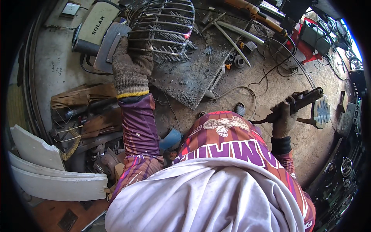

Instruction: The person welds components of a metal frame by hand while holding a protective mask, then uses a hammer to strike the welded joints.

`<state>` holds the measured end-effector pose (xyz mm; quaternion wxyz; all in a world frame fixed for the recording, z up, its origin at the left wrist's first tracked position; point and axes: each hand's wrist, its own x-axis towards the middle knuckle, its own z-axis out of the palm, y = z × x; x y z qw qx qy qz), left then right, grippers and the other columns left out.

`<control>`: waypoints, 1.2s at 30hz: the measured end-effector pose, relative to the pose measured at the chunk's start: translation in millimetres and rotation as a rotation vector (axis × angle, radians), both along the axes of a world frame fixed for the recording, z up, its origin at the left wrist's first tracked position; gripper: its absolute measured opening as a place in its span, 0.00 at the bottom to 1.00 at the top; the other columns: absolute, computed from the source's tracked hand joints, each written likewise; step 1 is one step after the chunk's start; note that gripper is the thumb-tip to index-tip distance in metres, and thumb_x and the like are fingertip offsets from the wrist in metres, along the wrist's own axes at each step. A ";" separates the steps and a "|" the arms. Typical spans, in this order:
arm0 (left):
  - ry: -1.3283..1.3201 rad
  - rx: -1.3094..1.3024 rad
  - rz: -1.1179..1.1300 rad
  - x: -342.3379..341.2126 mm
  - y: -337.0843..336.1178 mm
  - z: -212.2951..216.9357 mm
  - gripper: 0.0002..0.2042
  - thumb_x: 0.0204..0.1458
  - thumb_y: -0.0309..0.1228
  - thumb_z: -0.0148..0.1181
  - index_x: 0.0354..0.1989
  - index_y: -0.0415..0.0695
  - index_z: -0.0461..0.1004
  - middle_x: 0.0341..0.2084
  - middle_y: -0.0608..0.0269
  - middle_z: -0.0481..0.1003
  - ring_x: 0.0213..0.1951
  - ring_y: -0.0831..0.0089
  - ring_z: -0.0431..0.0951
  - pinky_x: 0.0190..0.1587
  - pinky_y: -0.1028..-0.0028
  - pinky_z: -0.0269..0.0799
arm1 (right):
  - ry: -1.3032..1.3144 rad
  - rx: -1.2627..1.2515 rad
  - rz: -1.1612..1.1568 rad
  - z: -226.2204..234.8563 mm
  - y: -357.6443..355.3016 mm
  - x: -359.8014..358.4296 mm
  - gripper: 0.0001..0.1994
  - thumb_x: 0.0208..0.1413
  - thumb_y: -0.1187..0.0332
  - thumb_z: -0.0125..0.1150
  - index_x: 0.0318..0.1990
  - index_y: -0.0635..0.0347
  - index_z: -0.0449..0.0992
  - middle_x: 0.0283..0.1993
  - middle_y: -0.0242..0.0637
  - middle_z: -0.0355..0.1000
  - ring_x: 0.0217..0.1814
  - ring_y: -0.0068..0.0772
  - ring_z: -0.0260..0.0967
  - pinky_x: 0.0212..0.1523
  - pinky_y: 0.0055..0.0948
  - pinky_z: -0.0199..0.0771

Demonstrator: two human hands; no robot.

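A knitted grey-brown glove with a yellow cuff edge covers my left hand (132,63). It grips the near left end of a rounded cage of bent metal rods (170,20), though the cage and glove partly hide the fingers. Beside the thumb is a flat grey metal plate (113,45). A small red glow shows on the cage's right side. Out to the right, my gloved right hand (285,120) is closed around the black handle of what looks like a welding electrode holder (305,101), with a cable at its near end.
The cage rests on a dirty metal worktop (181,87). An orange power tool (259,17) and a red-framed machine (309,40) lie beyond, with cables across the floor. White curved panels (58,181) and scrap are at left. Tools (346,166) line the right side.
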<state>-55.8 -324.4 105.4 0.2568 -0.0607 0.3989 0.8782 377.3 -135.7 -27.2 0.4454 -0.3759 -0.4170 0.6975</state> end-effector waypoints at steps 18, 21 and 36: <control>0.036 -0.014 0.159 50.0 19.8 0.0 0.12 0.57 0.36 0.57 0.44 0.42 0.75 0.37 0.60 0.80 0.34 0.67 0.82 0.35 0.69 0.82 | -0.204 0.472 -0.213 68.2 241.1 61.0 0.21 0.63 0.52 0.51 0.49 0.65 0.68 0.36 0.36 0.72 0.35 0.26 0.72 0.38 0.25 0.74; 0.077 0.024 0.169 43.0 14.5 -3.9 0.13 0.57 0.36 0.57 0.45 0.42 0.74 0.39 0.59 0.80 0.35 0.67 0.82 0.36 0.70 0.81 | -0.363 0.622 -0.145 109.5 291.2 55.3 0.22 0.65 0.52 0.46 0.48 0.66 0.69 0.37 0.37 0.72 0.35 0.28 0.72 0.38 0.25 0.73; -0.003 0.021 0.073 47.8 -2.6 -0.6 0.20 0.59 0.43 0.50 0.55 0.45 0.71 0.52 0.59 0.74 0.51 0.60 0.76 0.53 0.52 0.72 | -0.592 1.156 -0.246 176.9 454.7 -110.1 0.16 0.63 0.61 0.48 0.54 0.57 0.69 0.49 0.40 0.73 0.48 0.35 0.72 0.46 0.33 0.72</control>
